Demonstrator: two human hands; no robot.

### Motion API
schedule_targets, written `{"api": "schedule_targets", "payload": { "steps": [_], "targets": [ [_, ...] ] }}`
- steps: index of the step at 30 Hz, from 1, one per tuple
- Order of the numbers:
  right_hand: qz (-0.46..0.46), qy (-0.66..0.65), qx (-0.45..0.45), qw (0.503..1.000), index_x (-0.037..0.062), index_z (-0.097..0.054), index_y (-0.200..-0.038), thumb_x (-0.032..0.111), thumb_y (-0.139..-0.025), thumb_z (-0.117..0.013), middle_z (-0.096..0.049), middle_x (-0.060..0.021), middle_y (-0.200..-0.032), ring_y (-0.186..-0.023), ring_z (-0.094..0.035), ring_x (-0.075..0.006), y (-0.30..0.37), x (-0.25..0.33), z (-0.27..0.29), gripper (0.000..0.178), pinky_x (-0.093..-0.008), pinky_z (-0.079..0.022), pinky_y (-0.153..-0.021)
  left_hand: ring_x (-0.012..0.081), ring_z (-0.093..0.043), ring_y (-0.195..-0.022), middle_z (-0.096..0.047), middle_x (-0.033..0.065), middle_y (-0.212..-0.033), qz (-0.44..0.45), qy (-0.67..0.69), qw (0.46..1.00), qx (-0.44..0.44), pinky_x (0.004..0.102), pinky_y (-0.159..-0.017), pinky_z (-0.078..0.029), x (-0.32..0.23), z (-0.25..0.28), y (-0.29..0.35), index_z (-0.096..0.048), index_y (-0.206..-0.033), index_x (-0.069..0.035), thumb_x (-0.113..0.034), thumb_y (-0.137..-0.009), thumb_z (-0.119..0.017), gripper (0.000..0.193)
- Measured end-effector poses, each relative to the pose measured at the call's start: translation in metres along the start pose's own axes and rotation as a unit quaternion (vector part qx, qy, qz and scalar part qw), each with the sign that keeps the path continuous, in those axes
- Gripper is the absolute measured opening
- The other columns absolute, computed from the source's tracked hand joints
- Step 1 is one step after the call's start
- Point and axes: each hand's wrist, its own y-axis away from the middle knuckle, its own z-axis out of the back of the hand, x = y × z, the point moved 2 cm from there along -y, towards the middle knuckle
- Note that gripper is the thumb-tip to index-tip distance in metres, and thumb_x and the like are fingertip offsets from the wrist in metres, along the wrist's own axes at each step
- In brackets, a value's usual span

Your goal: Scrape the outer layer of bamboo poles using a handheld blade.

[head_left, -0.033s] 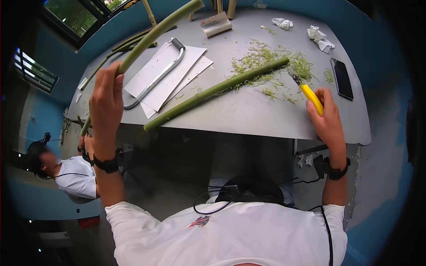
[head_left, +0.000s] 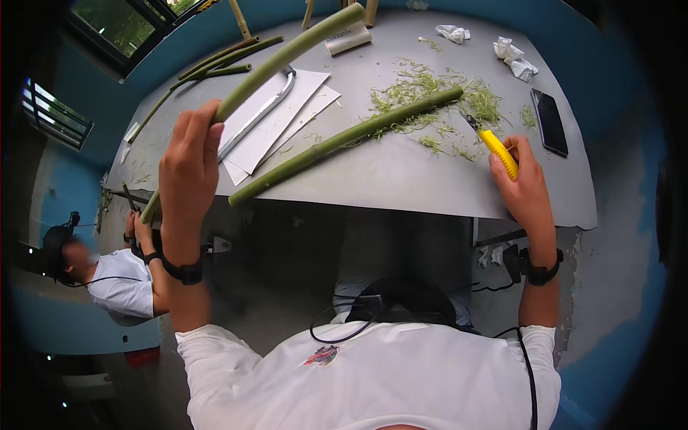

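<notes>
My left hand (head_left: 190,168) is closed around a pale green bamboo pole (head_left: 287,61), raised at a slant over the table's left part. Its upper end leans to the far right, and its lower end comes out below the hand. In my right hand (head_left: 527,185) is a yellow utility knife (head_left: 499,154), its blade pointing up and left toward green shavings (head_left: 481,107). A darker green bamboo pole (head_left: 337,147) lies slantwise across the table between my hands. One end rests among the shavings, the other near the front edge; neither hand touches it.
White sheets (head_left: 304,97) lie under a silver bent-tube frame (head_left: 266,111), partly hidden. Behind are thin green stalks (head_left: 226,69) and a paper roll (head_left: 350,43). At right are crumpled tissues (head_left: 514,59) and a phone (head_left: 550,123). Another person (head_left: 118,279) works at far left.
My left hand has shifted right with the pale pole, whose upper end now covers part of the paper roll and the frame's grip. My right hand and the knife have hardly moved.
</notes>
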Motion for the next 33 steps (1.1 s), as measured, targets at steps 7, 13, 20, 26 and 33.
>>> {"api": "schedule_targets", "payload": {
  "steps": [7, 13, 20, 26, 33],
  "targets": [
    [0.148, 0.295, 0.013, 0.944, 0.0039, -0.078, -0.116, 0.032, -0.104, -0.084, -0.077, -0.0170, -0.108, -0.102, -0.075, -0.0340, -0.046, 0.001, 0.029, 0.031, -0.0481, -0.058, -0.087, 0.0350, -0.071, -0.087, -0.072, 0.0189, -0.109, 0.168, 0.189, 0.958, 0.131, 0.0425, -0.079, -0.059, -0.128, -0.047, 0.061, -0.069, -0.134, -0.002, -0.023, -0.116, -0.068, 0.028],
    [0.222, 0.478, -0.002, 0.850, 0.0089, -0.079, -0.114, 0.024, -0.098, -0.089, -0.078, -0.0080, -0.110, -0.112, -0.073, -0.0256, -0.053, 0.035, 0.075, 0.025, -0.0420, -0.056, -0.096, 0.0428, -0.071, -0.102, -0.072, 0.0231, -0.114, 0.156, 0.198, 0.958, 0.134, 0.0468, -0.088, -0.058, -0.136, -0.053, 0.088, -0.067, -0.135, 0.002, -0.020, -0.115, -0.067, 0.030],
    [0.071, 0.268, 0.040, 0.960, 0.0004, -0.073, -0.112, 0.046, -0.112, -0.070, -0.078, -0.0229, -0.100, -0.094, -0.076, -0.0433, -0.012, 0.030, 0.086, 0.046, -0.0527, -0.058, -0.084, 0.0471, -0.070, -0.089, -0.071, 0.0232, -0.098, 0.181, 0.154, 0.956, 0.171, 0.0496, -0.081, -0.056, -0.142, -0.045, 0.108, -0.064, -0.132, 0.000, -0.028, -0.113, -0.073, 0.035],
    [0.086, 0.138, -0.017, 0.987, 0.0028, -0.069, -0.099, 0.058, -0.112, -0.069, -0.072, -0.0242, -0.081, -0.077, -0.072, -0.0488, 0.036, 0.022, -0.010, 0.057, -0.0566, -0.054, -0.070, 0.0467, -0.073, -0.084, -0.075, 0.0244, -0.090, 0.192, 0.250, 0.943, 0.109, 0.0501, -0.075, -0.055, -0.129, -0.057, 0.140, -0.060, -0.120, 0.000, -0.036, -0.107, -0.083, 0.045],
    [0.115, 0.164, -0.036, 0.979, 0.0051, -0.068, -0.102, 0.056, -0.112, -0.071, -0.071, -0.0222, -0.082, -0.078, -0.071, -0.0485, 0.047, 0.027, -0.055, 0.051, -0.0563, -0.054, -0.069, 0.0484, -0.069, -0.073, -0.070, 0.0198, -0.075, 0.271, 0.135, 0.933, 0.193, 0.0500, -0.067, -0.053, -0.103, -0.053, 0.159, -0.071, -0.102, -0.003, -0.064, -0.111, -0.066, 0.062]
  ]
}}
